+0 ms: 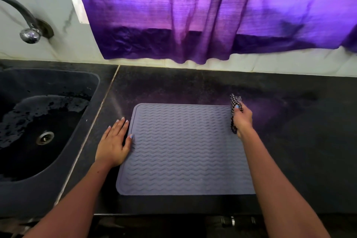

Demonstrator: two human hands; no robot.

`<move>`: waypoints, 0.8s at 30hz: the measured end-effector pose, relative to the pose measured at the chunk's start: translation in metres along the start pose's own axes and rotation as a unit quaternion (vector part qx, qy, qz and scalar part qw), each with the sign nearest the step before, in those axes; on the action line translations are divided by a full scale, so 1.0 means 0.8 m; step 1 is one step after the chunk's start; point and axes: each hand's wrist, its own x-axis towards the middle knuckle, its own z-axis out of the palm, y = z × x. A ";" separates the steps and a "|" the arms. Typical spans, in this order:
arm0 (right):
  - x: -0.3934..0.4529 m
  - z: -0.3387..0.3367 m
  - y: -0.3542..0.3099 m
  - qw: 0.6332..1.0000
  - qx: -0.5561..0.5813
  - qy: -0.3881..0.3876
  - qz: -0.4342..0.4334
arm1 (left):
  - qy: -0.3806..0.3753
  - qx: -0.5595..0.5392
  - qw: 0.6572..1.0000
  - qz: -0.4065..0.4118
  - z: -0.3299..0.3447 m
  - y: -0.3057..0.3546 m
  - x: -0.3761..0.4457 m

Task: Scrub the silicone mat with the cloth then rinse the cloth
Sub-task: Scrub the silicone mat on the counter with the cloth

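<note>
A grey silicone mat (183,149) with wavy ridges lies flat on the black counter. My left hand (114,143) rests flat at the mat's left edge, fingers straight, thumb on the mat. At the mat's far right corner my right hand (242,120) grips a black-and-white checked cloth (234,100). The cloth is bunched in the fist, with one end sticking up and another hanging below the hand.
A dark sink (38,121) with a wet floor and a metal drain (45,137) sits to the left. A tap (29,33) juts from the wall above it. A purple curtain (193,15) hangs behind the black counter (289,141).
</note>
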 end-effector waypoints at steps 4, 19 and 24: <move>-0.028 -0.004 0.028 0.951 -0.279 -0.022 -0.132 | -0.001 0.000 1.000 -0.004 0.001 0.000 0.000; -0.034 -0.032 0.011 0.987 -0.149 -0.028 -0.053 | -0.010 -0.016 1.000 -0.004 -0.005 0.004 -0.002; -0.098 -0.003 0.048 0.893 -0.384 -0.068 -0.224 | -0.011 -0.022 1.000 -0.003 -0.004 0.003 -0.001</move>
